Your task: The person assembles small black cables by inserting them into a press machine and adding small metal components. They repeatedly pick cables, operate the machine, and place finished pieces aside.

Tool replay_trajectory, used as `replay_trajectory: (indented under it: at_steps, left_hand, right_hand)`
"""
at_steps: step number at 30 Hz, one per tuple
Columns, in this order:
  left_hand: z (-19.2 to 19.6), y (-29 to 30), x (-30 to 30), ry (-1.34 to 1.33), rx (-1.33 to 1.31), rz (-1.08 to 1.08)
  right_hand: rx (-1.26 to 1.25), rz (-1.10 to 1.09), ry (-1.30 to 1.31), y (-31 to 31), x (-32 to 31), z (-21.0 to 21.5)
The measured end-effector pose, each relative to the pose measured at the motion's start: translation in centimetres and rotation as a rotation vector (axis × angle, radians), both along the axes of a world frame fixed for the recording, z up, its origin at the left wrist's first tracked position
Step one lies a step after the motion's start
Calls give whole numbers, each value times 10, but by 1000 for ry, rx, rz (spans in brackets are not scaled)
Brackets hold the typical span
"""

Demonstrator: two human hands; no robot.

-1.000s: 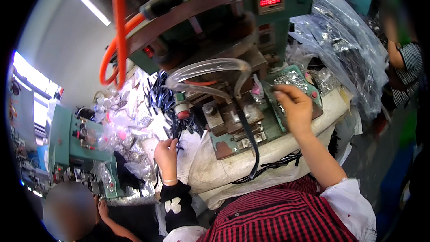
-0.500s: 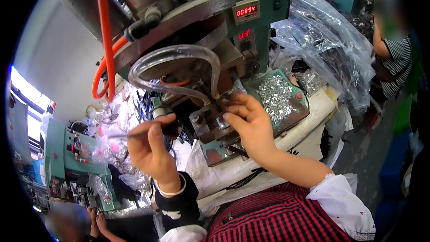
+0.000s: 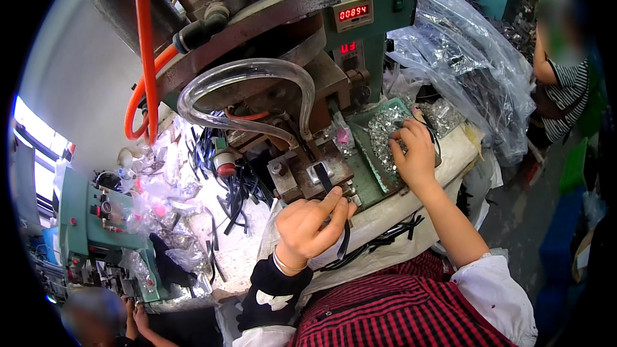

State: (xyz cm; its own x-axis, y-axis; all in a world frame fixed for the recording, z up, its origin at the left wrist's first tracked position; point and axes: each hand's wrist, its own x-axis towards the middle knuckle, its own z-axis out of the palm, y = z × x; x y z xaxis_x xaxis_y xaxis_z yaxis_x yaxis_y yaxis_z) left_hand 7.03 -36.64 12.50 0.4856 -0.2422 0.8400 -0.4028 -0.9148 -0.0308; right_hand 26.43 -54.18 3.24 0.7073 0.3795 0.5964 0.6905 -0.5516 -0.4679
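My left hand point(image 3: 312, 228) is closed on a black strip point(image 3: 323, 177) in front of the press. The far end of the strip lies over a bright metal plate on the press's die block point(image 3: 299, 181), and its near end hangs down past my fingers. Over to the right, my right hand point(image 3: 416, 154) reaches into a green tray point(image 3: 374, 178) heaped with small shiny metal pieces point(image 3: 384, 130). Its thumb and fingers are curved and apart at the pieces, and no piece shows between them.
A clear hose point(image 3: 247, 67) loops above the die. Near a red button point(image 3: 225, 168) lie loose black strips point(image 3: 234, 202); more strips point(image 3: 379, 241) lie along the front edge. Plastic sheeting point(image 3: 456, 64) covers material at right. Other people sit lower left and far right.
My left hand has moved right from beside the die to the strip in front of it and grips it. My right hand has left the die and gone right to the metal pieces.
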Motion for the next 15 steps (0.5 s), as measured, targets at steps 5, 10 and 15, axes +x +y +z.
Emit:
replay_trajectory:
  at_steps: [5, 10, 15]
  left_hand:
    - [-1, 1, 1, 16, 0, -6]
    - [-4, -7, -5, -3, -96, 45]
    - [-14, -8, -57, 34, -246, 150]
  right_hand:
    - [-22, 116, -99, 11, -6, 7]
    - [-288, 266, -270, 28, 14, 8]
    - [103, 167, -76, 21, 7, 18]
